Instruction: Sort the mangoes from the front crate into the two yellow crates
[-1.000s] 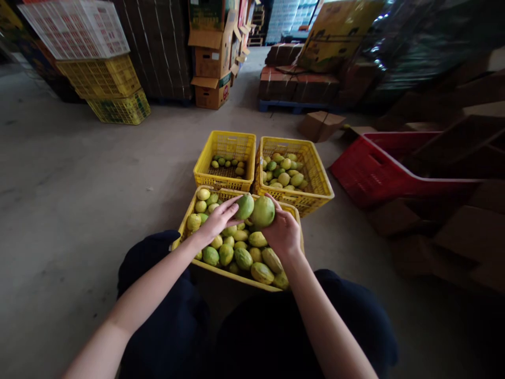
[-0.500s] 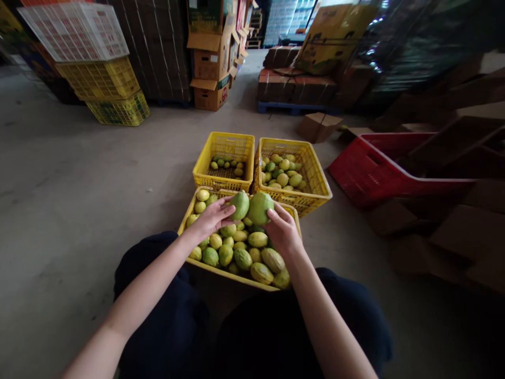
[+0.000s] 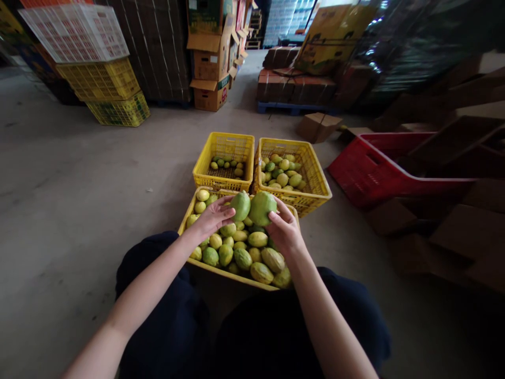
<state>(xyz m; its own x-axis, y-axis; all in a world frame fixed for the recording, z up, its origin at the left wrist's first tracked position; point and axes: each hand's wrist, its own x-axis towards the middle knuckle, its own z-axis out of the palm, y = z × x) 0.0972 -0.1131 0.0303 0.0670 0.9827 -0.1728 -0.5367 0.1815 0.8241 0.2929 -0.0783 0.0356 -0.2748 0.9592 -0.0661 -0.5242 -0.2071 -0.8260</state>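
Observation:
My left hand (image 3: 218,217) is closed around a smooth green papaya (image 3: 240,206), fingers behind and thumb at its lower side. A larger, rounder green papaya (image 3: 262,208) sits in my right hand (image 3: 287,230), the thumb pressed on its near face. The two fruits are side by side, almost touching, above the near yellow crate (image 3: 232,277). Many oval yellow-green papayas (image 3: 242,259) lie in that crate, some faintly ridged or streaked. My hands and the held fruits hide part of the crate's far side.
Beyond stand two more yellow crates: the left one (image 3: 200,171) holds several small fruits, the right one (image 3: 317,171) a larger heap. A red crate (image 3: 355,176) and cardboard pieces (image 3: 461,237) are at right. Stacked crates (image 3: 100,79) stand back left.
The papaya in my right hand has turned a little and shifted slightly right, and the left one has tilted slightly. Both stay held over the near crate.

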